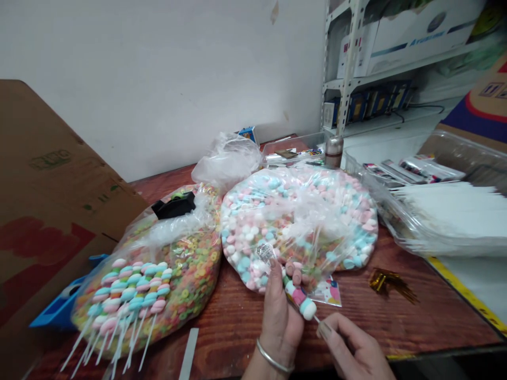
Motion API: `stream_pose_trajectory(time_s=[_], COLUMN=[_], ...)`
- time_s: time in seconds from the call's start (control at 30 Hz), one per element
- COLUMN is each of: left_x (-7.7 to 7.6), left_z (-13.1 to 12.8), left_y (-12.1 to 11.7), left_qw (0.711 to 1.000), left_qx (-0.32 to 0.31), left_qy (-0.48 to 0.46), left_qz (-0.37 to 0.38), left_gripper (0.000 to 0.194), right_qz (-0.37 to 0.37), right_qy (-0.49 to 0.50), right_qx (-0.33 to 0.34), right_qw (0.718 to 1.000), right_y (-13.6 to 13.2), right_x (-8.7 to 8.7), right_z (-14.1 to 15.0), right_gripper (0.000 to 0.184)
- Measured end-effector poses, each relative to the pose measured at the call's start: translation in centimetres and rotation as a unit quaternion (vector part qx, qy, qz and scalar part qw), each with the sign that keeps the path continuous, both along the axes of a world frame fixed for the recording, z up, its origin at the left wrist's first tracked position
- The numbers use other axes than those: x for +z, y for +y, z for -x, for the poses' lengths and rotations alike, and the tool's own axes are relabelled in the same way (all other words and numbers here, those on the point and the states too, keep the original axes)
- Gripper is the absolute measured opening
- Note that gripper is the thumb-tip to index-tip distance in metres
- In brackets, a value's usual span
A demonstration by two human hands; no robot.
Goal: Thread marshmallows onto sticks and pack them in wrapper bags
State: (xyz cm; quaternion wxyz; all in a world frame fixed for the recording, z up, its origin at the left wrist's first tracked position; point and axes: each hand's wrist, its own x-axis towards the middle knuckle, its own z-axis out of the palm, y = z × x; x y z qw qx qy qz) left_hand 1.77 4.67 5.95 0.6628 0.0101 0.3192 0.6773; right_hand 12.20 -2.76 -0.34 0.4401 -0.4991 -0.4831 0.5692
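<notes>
Left hand upright, fingers curled toward thumb (palm partly visible); right hand lower, thumb and forefinger pinched together.

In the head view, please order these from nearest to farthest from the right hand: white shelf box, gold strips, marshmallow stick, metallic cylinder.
1. Marshmallow stick, touching the right hand.
2. Gold strips, just beyond that hand.
3. Metallic cylinder, behind the marshmallow bag.
4. White shelf box, upper right.

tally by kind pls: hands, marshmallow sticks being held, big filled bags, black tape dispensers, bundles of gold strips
Left hand and right hand: 2
Held marshmallow stick: 1
Marshmallow bag and ring bag: 2
Black tape dispenser: 1
Gold strip bundle: 1
Total: 7
</notes>
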Motion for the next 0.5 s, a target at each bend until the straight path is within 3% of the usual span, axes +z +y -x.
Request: stream_pose_trajectory(time_s=[0.1,0.2,0.33,0.4,0.5], left_x=[-0.3,-0.7,-1.0,-0.9,-0.7], left_z=[-1.2,-1.9,-0.9,-0.1,0.1], left_y=[-1.2,-2.3,-1.8,-1.1,-0.7], left_qw=[0.999,0.996,0.997,0.998,0.999], left_qx=[-0.041,-0.089,-0.054,-0.028,-0.037], left_qy=[0.011,0.008,0.025,0.040,0.038], left_qz=[-0.002,0.006,0.042,0.033,0.000], left_gripper=[0.019,0.019,0.024,0.023,0.017], right_qz=[0.093,0.143,0.138,0.140,0.173], right_qy=[0.139,0.219,0.194,0.187,0.223], right_qx=[0.036,0.015,0.023,0.035,0.029], right_qw=[0.985,0.965,0.971,0.972,0.959], right_y=[0.7,1.2,1.0,0.8,0.7], right_x=[-0.1,-0.2,-0.5,-0.5,-0.2], right_z=[0.5,0.8,0.5,0.3,0.5], right_gripper=[0.045,0.047,0.049,0.050,0.052])
